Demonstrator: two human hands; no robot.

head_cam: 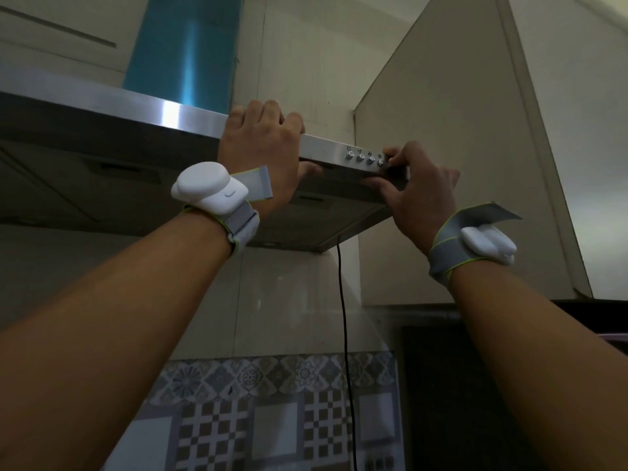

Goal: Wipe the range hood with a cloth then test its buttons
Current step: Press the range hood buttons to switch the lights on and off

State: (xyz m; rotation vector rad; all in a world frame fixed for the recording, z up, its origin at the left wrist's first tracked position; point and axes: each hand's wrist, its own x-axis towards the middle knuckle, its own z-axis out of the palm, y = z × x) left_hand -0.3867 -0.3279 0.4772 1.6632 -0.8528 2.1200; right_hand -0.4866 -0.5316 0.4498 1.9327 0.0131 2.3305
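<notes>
The steel range hood (142, 112) runs overhead from the left, its blue-filmed chimney (185, 45) rising above. A row of round buttons (365, 158) sits on the right end of its front strip. My left hand (261, 147) grips the front edge, fingers curled over the top and thumb underneath. My right hand (419, 195) is at the hood's right corner, a fingertip against the rightmost button and the thumb under the edge. No cloth is in view.
A beige wall cabinet (458, 147) stands tight against the hood's right end. A black cord (345, 317) hangs down from the hood over the patterned tile backsplash (272, 402). Each wrist carries a white device on a grey strap.
</notes>
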